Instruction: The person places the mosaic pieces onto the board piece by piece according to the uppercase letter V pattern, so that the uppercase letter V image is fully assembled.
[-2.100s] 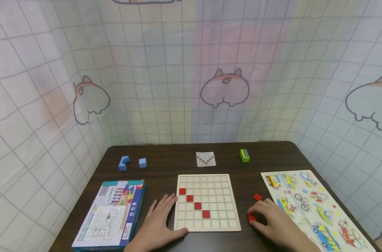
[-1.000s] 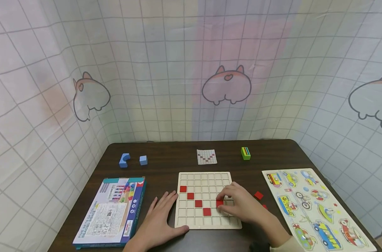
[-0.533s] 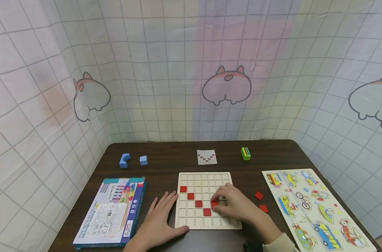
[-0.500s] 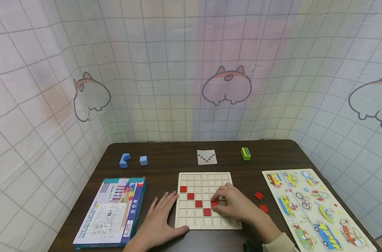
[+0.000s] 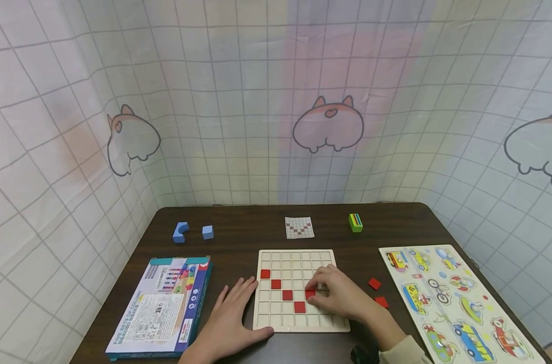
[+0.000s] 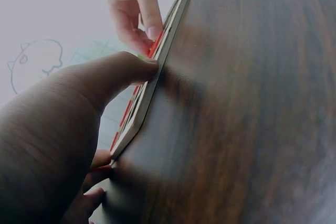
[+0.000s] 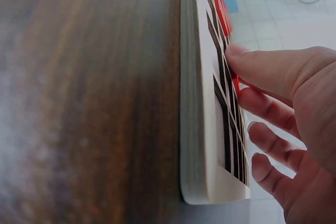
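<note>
A pale wooden grid board (image 5: pixel 295 324) lies at the middle of the table, with several red square tiles (image 5: pixel 287 294) set in a slanting line of its cells. My right hand (image 5: pixel 332 293) is over the board's right half, thumb and forefinger pinching another red square tile (image 5: pixel 309 294) at a cell. In the right wrist view that tile (image 7: pixel 235 83) shows as a red sliver under the thumb. My left hand (image 5: pixel 232 318) rests at the board's left edge, fingers extended and thumb touching the near-left corner; in the left wrist view the thumb (image 6: pixel 123 69) lies on the rim.
Two loose red tiles (image 5: pixel 374 283) lie right of the board, beside a vehicle puzzle board (image 5: pixel 453 298). A boxed set (image 5: pixel 159 306) lies at left. Behind are blue blocks (image 5: pixel 207 232), a small pattern card (image 5: pixel 299 228) and a green striped block (image 5: pixel 355 223).
My right hand has brought a red tile from the table at right onto the board, then shifted slightly left with it. Over the last half second it holds still. The left hand stays put.
</note>
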The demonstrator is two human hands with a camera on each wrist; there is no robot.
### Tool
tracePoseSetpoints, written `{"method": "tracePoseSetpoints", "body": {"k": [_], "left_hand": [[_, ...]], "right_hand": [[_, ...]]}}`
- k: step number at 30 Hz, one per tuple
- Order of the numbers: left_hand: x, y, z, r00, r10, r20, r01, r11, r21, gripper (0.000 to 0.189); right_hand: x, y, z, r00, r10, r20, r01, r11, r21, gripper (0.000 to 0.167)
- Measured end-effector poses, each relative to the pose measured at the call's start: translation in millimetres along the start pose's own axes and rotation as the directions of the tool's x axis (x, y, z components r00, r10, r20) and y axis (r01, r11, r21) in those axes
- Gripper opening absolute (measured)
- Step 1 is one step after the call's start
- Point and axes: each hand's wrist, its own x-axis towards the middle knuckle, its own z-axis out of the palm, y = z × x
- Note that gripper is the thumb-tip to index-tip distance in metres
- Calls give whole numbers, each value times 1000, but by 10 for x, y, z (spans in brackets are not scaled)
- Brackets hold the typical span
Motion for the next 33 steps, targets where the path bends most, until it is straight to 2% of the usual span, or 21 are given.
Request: {"method": "tracePoseSetpoints", "body": {"k": [13,21,33], "left_hand": [[-16,-4,17,1000,8,-6,-8,1000,5,124],[-11,5,10,1000,-1,6,1,1000,-6,124],[-9,7,-4,1000,8,-6,-8,1000,-9,124]], "right_hand": [[-117,-32,-46,1000,-28,-9,28,999,-30,18],[-280,-33,-163,999,-4,-32,2,998,-61,26],[-553,152,-330,992,10,-126,-27,990,-135,31]]}}
